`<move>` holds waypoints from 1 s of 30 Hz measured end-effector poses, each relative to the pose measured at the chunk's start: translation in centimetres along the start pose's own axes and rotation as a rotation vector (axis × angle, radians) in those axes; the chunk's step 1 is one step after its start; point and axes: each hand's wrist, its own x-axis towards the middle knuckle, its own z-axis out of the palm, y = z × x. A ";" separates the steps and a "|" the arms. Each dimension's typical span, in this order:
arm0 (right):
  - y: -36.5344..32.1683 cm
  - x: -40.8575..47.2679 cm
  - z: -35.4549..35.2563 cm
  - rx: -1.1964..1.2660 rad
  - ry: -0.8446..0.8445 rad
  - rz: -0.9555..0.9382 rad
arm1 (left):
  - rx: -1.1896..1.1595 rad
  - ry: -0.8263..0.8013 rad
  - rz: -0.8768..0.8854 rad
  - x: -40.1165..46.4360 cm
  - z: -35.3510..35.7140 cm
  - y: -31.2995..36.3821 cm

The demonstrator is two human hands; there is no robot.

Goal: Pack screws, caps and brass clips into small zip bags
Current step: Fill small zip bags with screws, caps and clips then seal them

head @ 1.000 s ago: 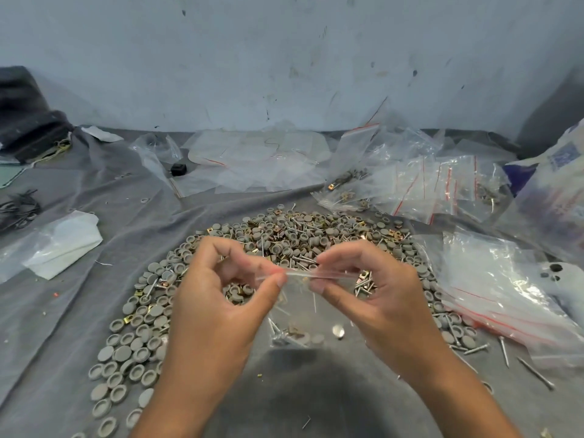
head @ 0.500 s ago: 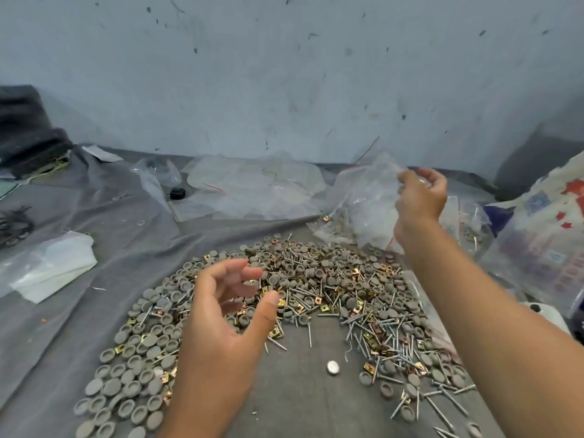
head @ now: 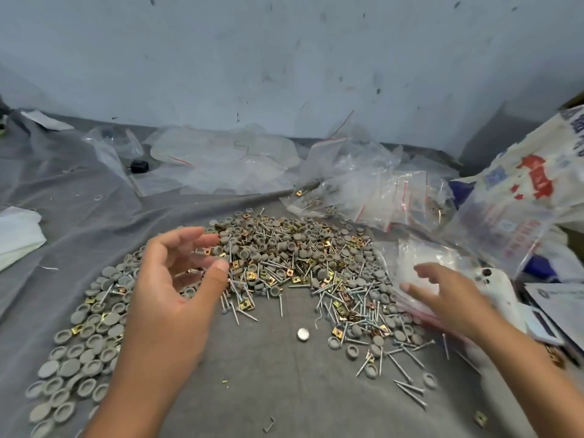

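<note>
Both hands are bare of parts, so this looks like the start of a fresh bag. The right hand (head: 448,298), fingers spread, reaches onto the stack of empty zip bags (head: 420,267) beside the heap; it needs to peel off one. The left hand (head: 177,279) hovers loosely curled, grip empty, over the mixed screws, caps and brass clips (head: 284,260) on the grey cloth (head: 268,374). The printed sack (head: 521,191) at right bears red and blue print too blurred to read.
</note>
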 end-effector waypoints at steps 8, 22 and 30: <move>0.0 -1.9 -0.7 0.161 0.229 -0.016 | 0.005 0.010 -0.017 -0.5 0.5 0.3; -17.9 -7.3 -0.7 1.671 -0.304 -0.054 | 0.161 -0.300 -0.081 -2.0 4.4 1.1; -18.2 -6.4 1.1 1.780 -0.357 0.067 | 0.197 -0.164 -0.152 -1.2 3.4 -0.3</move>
